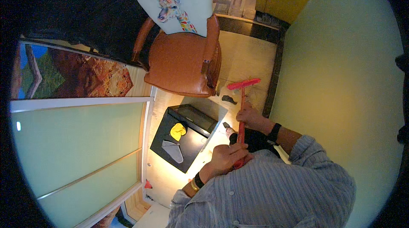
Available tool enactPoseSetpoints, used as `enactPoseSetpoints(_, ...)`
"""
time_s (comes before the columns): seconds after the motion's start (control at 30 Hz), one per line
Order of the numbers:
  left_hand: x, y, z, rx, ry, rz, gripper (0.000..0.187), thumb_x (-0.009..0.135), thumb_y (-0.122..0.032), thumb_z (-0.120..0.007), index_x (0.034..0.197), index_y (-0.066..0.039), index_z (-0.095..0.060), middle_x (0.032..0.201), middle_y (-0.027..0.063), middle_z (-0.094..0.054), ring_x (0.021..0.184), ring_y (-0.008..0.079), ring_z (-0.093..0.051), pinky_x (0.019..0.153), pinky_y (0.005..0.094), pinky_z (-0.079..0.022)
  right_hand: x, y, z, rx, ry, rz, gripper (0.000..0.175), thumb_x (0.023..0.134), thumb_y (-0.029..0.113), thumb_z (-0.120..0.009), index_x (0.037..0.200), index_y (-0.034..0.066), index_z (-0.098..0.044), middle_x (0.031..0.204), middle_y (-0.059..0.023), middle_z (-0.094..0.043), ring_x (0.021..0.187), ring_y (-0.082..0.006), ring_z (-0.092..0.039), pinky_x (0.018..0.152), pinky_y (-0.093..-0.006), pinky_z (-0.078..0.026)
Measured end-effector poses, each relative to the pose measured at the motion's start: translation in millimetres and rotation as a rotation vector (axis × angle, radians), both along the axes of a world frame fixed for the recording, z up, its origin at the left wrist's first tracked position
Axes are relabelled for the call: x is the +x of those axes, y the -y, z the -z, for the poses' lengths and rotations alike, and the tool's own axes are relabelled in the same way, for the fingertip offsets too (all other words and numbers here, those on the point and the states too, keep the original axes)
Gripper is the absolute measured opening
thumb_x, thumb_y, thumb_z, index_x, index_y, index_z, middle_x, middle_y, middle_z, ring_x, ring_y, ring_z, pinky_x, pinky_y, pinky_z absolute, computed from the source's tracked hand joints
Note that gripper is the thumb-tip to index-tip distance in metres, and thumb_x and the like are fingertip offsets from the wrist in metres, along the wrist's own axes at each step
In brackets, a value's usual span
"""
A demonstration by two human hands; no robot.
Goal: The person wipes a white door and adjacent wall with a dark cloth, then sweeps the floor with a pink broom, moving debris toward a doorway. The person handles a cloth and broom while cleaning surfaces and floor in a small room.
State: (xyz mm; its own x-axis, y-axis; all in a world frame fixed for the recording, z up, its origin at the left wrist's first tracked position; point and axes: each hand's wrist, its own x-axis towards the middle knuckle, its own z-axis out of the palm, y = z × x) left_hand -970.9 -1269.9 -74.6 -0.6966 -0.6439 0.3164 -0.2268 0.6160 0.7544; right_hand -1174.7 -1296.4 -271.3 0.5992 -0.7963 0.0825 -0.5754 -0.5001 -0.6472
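A red T-shaped cleaning tool with a long handle and a fuzzy-looking pinkish-red head points away from my body. My left hand grips the lower end of the handle close to my shirt. Higher up, my right hand is wrapped around the same handle. The tool's head is over the tiled floor, to the right of a brown chair; whether it touches the floor I cannot tell. Left of my hands stands a black box-shaped appliance. On its top lie a yellow cloth and a grey cloth.
The brown armchair has a white backrest with a giraffe picture. A pale green wall rises on the right. To the left is a frosted panel in a white frame. A dark object lies on the floor near the tool.
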Motion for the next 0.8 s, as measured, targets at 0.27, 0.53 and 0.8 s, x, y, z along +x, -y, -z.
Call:
enactPoseSetpoints(0.27, -11.9, -5.8, 39.6, -0.105, 0.323, 0.039, 0.029, 0.079, -0.031, -0.08, 0.095, -0.01, -0.069, 0.121, 0.0101, -0.069, 0.106, 0.0307, -0.067, 0.087, 0.0426, -0.056, -24.7, 10.9, 77.1, -0.066, -0.02, 0.379, 0.01, 0.085, 0.008, -0.064, 0.09, 0.0089, -0.056, 0.078, -0.0085, -0.06, 0.076, -0.0291, -0.062, 0.072, -0.0361, -0.05)
enactPoseSetpoints(0.53, 13.6, -58.1, 99.7, 0.018, 0.406, 0.3, 0.031, 0.087, -0.032, -0.071, 0.101, -0.006, -0.064, 0.122, 0.0128, -0.067, 0.107, 0.0313, -0.067, 0.078, 0.0408, -0.059, -2.7, -65.0, 155.7, 0.027, -0.005, 0.329, 0.016, 0.084, 0.01, -0.066, 0.098, 0.0086, -0.06, 0.086, -0.0078, -0.059, 0.079, -0.0288, -0.061, 0.069, -0.036, -0.051)
enactPoseSetpoints(0.8, 56.1, -115.7, 53.0, -0.034, 0.361, 0.225, 0.03, 0.084, -0.038, -0.074, 0.085, -0.008, -0.066, 0.109, 0.0055, -0.07, 0.099, 0.0246, -0.07, 0.065, 0.0361, -0.059, 60.8, -125.3, 71.0, 0.176, 0.25, 0.296, 0.016, 0.078, 0.013, -0.07, 0.078, 0.0098, -0.054, 0.082, -0.0118, -0.063, 0.083, -0.0354, -0.066, 0.068, -0.0445, -0.053)
